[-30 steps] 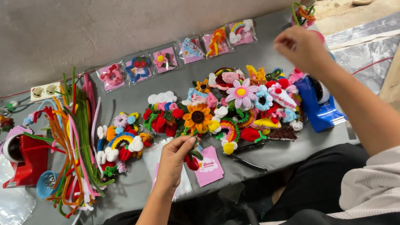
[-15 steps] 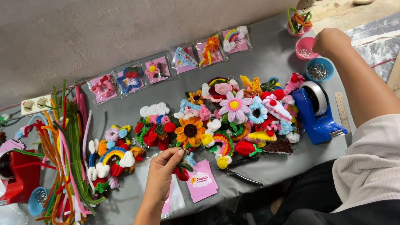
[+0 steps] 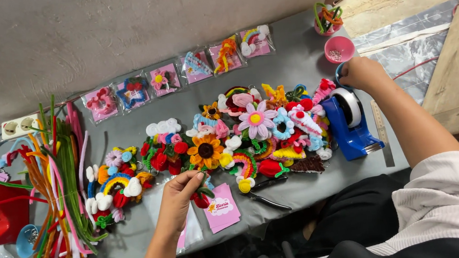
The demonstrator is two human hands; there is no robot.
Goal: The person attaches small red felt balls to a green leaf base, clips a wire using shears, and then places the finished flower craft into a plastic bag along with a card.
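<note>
Head view: the right hand [image 3: 360, 73] has come down from the far edge of the desk [image 3: 299, 47] and now rests at the far end of the blue tape dispenser [image 3: 350, 122], fingers curled over its top by the tape roll; whether it pinches the tape end cannot be told. A second ago it was raised beyond the dispenser, nearer the pink bowl [image 3: 339, 49], which now sits just past the dispenser.

The left hand [image 3: 179, 196] has hardly shifted: it stays on the near side of the dispenser's row of pipe-cleaner flowers [image 3: 230, 137], well to the dispenser's left, fingers closed in a pinch on a small red pipe-cleaner flower with a green stem [image 3: 202, 196]. That flower hangs just above a pink card [image 3: 222, 210] and beside black pliers [image 3: 265, 197]. The reach to the dispenser suggests tape is wanted for the held flower.
</note>
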